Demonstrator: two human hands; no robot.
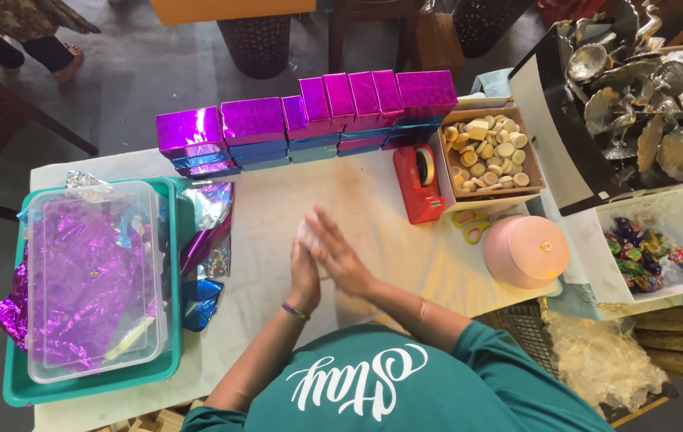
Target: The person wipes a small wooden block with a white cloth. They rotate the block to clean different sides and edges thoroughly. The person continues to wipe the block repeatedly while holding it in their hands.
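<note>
There are 2 hands, the left hand (303,268) and the right hand (340,254). On the table stand 1 red tape dispenser (419,183), 1 pair of scissors (473,225), 1 round pink box (526,250), 1 green tray (172,362) and 1 clear plastic box (92,280). The purple boxes (307,118) are stacked and too many overlap to count exactly.

Bright, even daylight; glare on the foil boxes (309,120), edges slightly bowed.
</note>
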